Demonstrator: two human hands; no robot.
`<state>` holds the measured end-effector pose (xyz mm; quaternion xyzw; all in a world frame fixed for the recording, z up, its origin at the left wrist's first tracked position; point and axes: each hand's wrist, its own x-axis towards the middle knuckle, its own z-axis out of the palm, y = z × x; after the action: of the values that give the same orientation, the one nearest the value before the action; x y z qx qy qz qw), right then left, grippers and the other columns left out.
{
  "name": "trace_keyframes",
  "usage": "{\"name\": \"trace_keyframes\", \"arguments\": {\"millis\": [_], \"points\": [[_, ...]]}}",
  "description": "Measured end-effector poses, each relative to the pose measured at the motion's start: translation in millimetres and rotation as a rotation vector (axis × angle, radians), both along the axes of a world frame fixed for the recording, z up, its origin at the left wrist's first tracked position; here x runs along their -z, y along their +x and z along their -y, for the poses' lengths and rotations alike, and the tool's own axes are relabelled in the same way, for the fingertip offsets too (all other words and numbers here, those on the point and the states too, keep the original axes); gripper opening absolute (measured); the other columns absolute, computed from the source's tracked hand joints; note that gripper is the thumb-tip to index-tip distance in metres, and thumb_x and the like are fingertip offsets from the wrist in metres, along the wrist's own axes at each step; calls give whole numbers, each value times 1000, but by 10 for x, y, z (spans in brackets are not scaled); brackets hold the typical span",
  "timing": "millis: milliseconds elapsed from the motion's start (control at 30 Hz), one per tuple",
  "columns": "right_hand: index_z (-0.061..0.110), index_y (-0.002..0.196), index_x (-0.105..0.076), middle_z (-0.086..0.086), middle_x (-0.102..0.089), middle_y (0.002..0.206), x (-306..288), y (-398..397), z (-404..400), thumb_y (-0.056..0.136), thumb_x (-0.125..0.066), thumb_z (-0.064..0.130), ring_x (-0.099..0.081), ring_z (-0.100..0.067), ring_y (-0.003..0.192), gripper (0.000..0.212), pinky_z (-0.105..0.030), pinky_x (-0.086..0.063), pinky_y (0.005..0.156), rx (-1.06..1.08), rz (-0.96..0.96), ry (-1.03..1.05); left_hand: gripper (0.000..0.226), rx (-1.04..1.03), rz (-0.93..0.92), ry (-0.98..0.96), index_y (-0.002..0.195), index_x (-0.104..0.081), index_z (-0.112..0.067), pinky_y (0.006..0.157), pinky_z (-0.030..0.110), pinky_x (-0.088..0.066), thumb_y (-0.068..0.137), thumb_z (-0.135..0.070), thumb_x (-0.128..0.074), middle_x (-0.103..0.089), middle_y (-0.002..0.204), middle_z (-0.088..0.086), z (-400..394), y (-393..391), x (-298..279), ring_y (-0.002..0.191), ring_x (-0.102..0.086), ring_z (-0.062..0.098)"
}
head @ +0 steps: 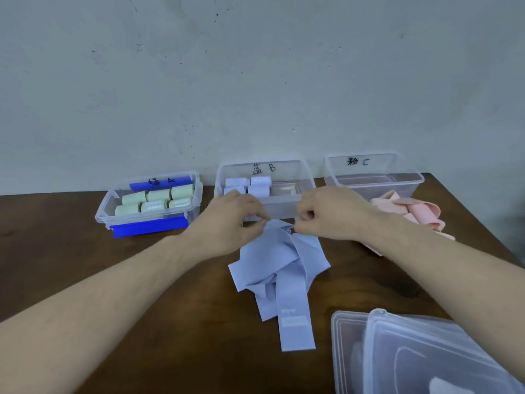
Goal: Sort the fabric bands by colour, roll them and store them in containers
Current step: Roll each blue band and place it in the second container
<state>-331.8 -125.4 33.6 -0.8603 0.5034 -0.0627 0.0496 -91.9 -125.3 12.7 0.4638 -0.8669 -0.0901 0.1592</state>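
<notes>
Blue fabric bands, loose pile on the desk before container B; left hand and right hand each pinch the pile's far end, four blue rolls inside.

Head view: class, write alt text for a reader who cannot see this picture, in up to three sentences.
Two hands, left and right, pinch the far end of a blue band from a loose blue pile on a brown table. Behind stand three clear boxes: box A with green rolls, box B with blue rolls, box C with none. Pink bands lie before box C; lids lie near right.
</notes>
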Motion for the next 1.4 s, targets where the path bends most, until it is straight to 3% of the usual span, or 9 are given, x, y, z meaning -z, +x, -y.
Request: {"name": "trace_keyframes", "arguments": {"millis": [100, 267, 400, 567, 733, 967, 1133, 1267, 1400], "points": [[24, 72, -49, 4, -57, 71, 80, -89, -164, 86, -56, 59, -48, -11, 64, 39, -30, -41, 58, 25, -8, 53, 31, 0, -42, -18, 83, -70, -28, 75, 42, -46, 88, -45, -44, -63, 86, -13, -257, -17, 126, 78, -51, 10], [33, 131, -55, 13, -58, 121, 261, -110, -298, 86, -53, 72, -51, -12, 104, 60, -38, -52, 89, 72, -9, 204, 25, -80, -93, 6, 65, -52, -25, 64, 41, -44, 86, -39, -51, -51, 70, -7, -584, -49, 275, 70, -46, 15], [26, 103, -68, 10, -62, 99, 316, -89, -344, 97, -53, 44, -54, -16, 92, 24, -35, -47, 78, -11, 64, 152, 22, -158, -187, 73, 74, -51, -31, 66, 22, -37, 91, -38, -64, -52, 81, -13, -707, -92, 315, 77, -48, 8], [18, 92, -51, 5, -51, 73, 202, -2, -534, 103, -48, 37, -46, -12, 66, 22, -28, -36, 59, -42, 231, 147, 42, -256, -320, 205, 119, -47, -29, 83, 23, -46, 86, -36, -72, -48, 116, -13, -797, -110, 290, 102, -51, 3], [37, 105, -53, 6, -62, 89, 114, 187, -722, 101, -51, 37, -57, -15, 78, 4, -34, -47, 71, -119, 310, 90, 39, -307, -495, 159, 116, -44, -31, 75, 21, -50, 86, -30, -70, -51, 106, -11, -901, -35, 113, 92, -55, 6], [36, 118, -55, 18, -52, 101, -109, 654, -947, 95, -61, 23, -55, -8, 87, 27, -33, -49, 78, -44, 367, 44, 11, -241, -484, 257, 93, -64, -26, 66, 31, -46, 97, -32, -55, -64, 83, -5, -1023, 345, 19, 77, -58, 14], [38, 139, -44, 18, -54, 98, -93, 975, -1061, 89, -71, 39, -55, -7, 88, 57, -28, -47, 79, 68, 257, 96, 13, -374, -854, 471, 99, -61, -18, 75, 32, -60, 101, -22, -48, -67, 99, 0, -1099, 702, -11, 92, -65, 14], [25, 107, -63, 8, -63, 91, 162, 1048, -1053, 89, -70, 38, -59, -12, 89, 23, -37, -51, 87, 146, 163, 205, 20, -393, -1182, 734, 113, -59, -10, 84, 36, -60, 103, -24, -50, -70, 111, 9, -1170, 984, -22, 96, -73, 22], [19, 77, -57, 1, -58, 81, 256, 1169, -1141, 95, -65, 31, -48, -12, 74, 23, -36, -43, 76, 134, 169, 189, 22, -336, -1226, 784, 119, -58, -10, 95, 41, -55, 102, -24, -53, -73, 111, 8, -1252, 1151, -40, 97, -73, 20]]}}
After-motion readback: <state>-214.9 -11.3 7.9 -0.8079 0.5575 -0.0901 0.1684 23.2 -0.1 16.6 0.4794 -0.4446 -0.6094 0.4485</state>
